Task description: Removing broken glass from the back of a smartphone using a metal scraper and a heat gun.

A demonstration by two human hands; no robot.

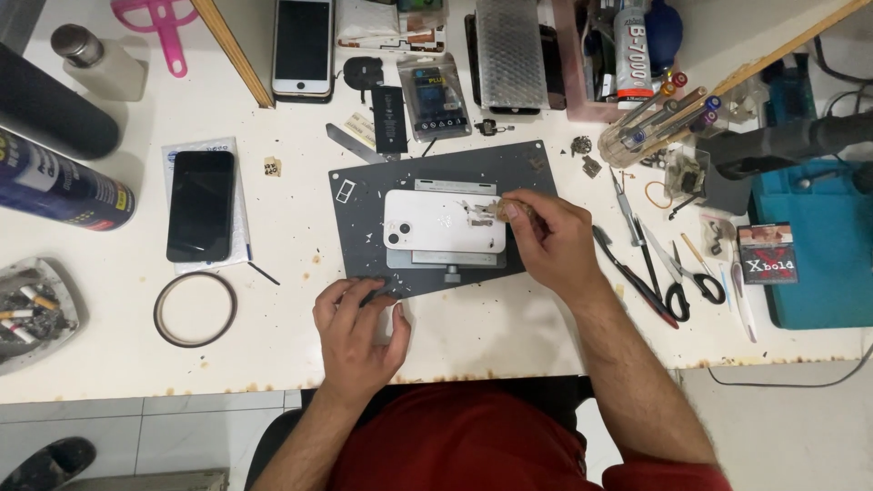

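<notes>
A white phone (427, 221) lies back up in a metal clamp on a dark grey work mat (364, 214), with chipped bits and debris on its right part. My right hand (550, 244) pinches a small tool whose tip rests on the phone's back near its right end. My left hand (357, 327) lies flat with fingers curled on the mat's front edge, holding nothing. Small white chips are scattered over the mat.
A black phone (200, 205) on a white pouch lies at left, a tape ring (195, 309) in front of it. Scissors (687, 277) and tweezers lie at right, a spray can (59, 182) far left, another phone (302, 45) at the back.
</notes>
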